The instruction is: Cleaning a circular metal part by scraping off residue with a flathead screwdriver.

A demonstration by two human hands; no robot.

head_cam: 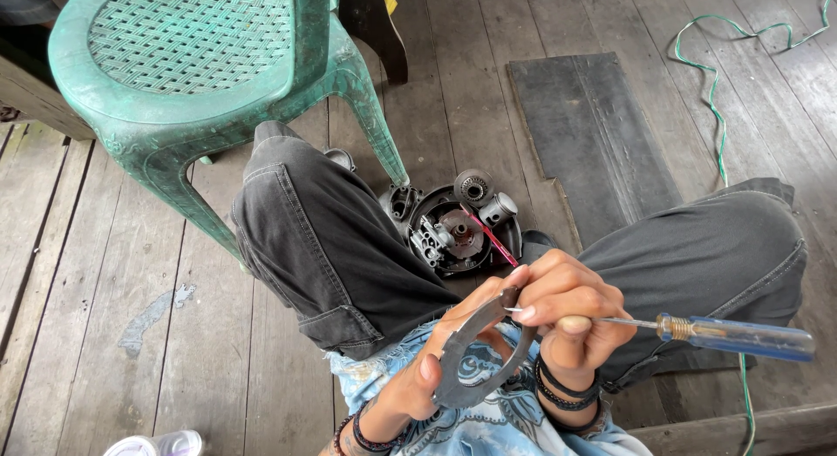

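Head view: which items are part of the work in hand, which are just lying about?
In use:
- curved grey metal plate, in left hand
- blue-handled screwdriver, in right hand
- round black tray of small motor parts

Lying about:
- green plastic chair
- green wire
- dark floor board

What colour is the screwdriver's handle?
Clear blue; the screwdriver handle shows plainly in the head view.

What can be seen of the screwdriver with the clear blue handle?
The screwdriver with the clear blue handle lies nearly level, handle pointing out to the picture's right over a knee in grey trousers. The handle looks like translucent blue plastic with a yellowish collar where the thin metal shaft enters. The right hand pinches the shaft, not the handle, and hides most of it. The tip shows at the edge of the curved grey metal bracket held by the left hand.
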